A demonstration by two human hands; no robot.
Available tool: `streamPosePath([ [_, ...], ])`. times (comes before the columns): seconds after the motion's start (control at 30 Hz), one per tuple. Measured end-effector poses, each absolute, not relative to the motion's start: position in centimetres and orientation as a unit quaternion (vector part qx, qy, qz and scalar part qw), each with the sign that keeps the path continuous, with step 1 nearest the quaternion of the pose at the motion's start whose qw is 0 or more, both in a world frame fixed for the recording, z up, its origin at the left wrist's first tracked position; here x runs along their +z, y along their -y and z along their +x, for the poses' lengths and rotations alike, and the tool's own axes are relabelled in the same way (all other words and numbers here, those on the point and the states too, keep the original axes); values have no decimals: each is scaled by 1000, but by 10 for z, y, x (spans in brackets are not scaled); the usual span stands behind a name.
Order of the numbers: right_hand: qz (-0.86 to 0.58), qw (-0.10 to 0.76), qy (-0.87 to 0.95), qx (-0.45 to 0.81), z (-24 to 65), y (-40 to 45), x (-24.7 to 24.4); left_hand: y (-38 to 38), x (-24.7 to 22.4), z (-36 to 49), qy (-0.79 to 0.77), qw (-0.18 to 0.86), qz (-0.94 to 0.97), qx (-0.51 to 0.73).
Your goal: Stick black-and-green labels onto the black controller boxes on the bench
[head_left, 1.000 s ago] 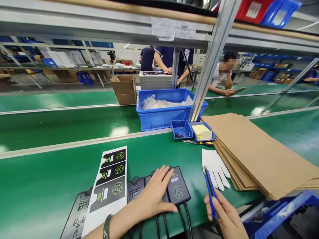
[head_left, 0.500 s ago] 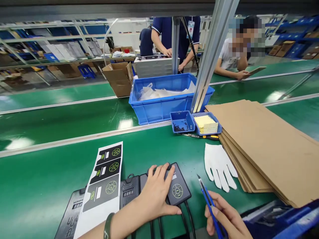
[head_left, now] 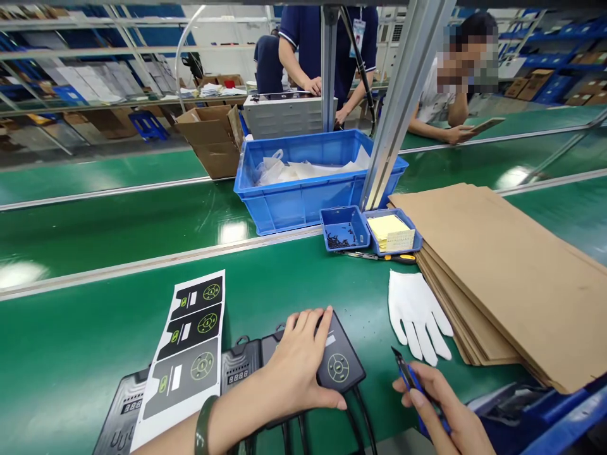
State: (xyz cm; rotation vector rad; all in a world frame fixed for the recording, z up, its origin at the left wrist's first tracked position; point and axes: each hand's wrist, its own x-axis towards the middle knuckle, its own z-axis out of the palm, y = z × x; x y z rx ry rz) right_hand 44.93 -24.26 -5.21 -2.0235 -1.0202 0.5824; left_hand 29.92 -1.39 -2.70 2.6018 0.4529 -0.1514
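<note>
My left hand [head_left: 301, 360] lies spread over a black device [head_left: 339, 354] with a round green-lined button label, its fingers on the top face. In my right hand [head_left: 443, 404] is a blue utility knife [head_left: 411, 379], its dark blade pointing up and left. A sheet of black and grey labels [head_left: 183, 354] rests across another black device [head_left: 121, 411] at the left. Between the sheet and my left hand shows a further device [head_left: 241, 366] with a small digit display. Black cables [head_left: 361, 411] run down from the devices.
A white glove [head_left: 417, 313] lies right of centre, beside stacked cardboard sheets [head_left: 502, 272]. Behind are a small screw tray [head_left: 345, 227], a tray of yellow slips [head_left: 391, 232], a screwdriver [head_left: 401, 258], a large blue bin [head_left: 284, 208] and a metal post [head_left: 403, 107]. People are across the bench.
The knife in my right hand has moved slightly right and down, and its blade is tilted further left. My left hand stays on the device. The view has shifted a little.
</note>
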Motion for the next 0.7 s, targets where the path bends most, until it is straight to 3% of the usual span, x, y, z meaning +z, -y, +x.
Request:
streamPosePath([
  [0.17,-833,268,475,94,458,188,-34,15,-26,291,-168,294,940,-36],
  [0.3,-824,166,538,61,464,150,-37,13,-24,289,-168,328,928,-51],
  [0.53,-798,131,583,76,465,134,-40,11,-32,289,-164,351,921,-48],
  [0.7,-797,113,593,18,462,127,-39,11,-34,290,-159,341,926,-42],
])
